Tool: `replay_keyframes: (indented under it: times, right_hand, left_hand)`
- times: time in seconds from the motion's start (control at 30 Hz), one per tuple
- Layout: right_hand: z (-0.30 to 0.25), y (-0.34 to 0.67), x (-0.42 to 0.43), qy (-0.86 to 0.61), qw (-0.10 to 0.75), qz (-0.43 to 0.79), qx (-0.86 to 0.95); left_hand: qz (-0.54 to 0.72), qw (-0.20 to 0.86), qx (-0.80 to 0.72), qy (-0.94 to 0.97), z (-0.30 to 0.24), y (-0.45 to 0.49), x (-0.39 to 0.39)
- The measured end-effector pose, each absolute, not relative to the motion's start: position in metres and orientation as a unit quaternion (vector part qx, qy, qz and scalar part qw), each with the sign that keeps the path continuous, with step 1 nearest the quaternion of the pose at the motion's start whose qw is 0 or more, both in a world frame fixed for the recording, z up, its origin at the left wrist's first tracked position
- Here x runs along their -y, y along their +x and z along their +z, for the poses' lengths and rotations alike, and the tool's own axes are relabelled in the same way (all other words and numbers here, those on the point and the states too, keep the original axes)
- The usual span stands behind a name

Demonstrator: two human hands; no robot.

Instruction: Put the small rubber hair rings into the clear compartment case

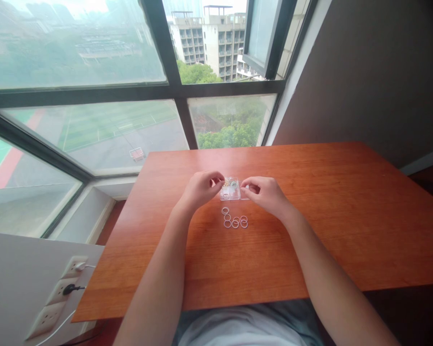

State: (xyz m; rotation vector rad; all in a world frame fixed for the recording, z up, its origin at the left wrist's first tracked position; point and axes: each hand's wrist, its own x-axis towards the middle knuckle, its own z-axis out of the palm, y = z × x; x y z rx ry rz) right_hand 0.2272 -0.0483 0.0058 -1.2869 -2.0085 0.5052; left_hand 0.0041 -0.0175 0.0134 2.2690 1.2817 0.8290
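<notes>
A small clear plastic box with compartments lies on the table between my hands. Yellowish and dark green little items show inside it, too small to name. My left hand is closed, thumb and fingertips pinched at the box's left edge. On the other side, my right hand has its fingers curled together at a clear flap or lid beside the box. Several pale thin rings lie just in front of the box, some overlapping, with one ring a little farther up.
The reddish-brown wooden table carries all of this. Its far edge meets a dark-framed window. At lower left, wall sockets hold plugs with cables. A grey wall rises at the right.
</notes>
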Motion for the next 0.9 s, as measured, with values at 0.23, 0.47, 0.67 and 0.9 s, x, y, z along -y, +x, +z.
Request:
replay_keyframes:
  times: [0.23,0.47,0.67,0.9]
  right_hand:
    - [0.005,0.227,0.048,-0.496,0.334,0.196,0.777]
    - [0.005,0.228,0.05,-0.493,0.312,0.215,0.784]
    - [0.005,0.22,0.058,-0.449,0.213,0.258,0.828]
    - [-0.003,0.199,0.067,-0.433,0.171,0.227,0.855]
  left_hand:
    - [0.291,0.199,-0.464,0.812,0.013,0.003,0.017]
    - [0.292,0.189,-0.47,0.812,0.013,0.004,0.017]
    - [0.291,0.179,-0.472,0.813,0.013,0.003,0.017]
    - [0.294,0.181,-0.483,0.805,0.012,0.003,0.016]
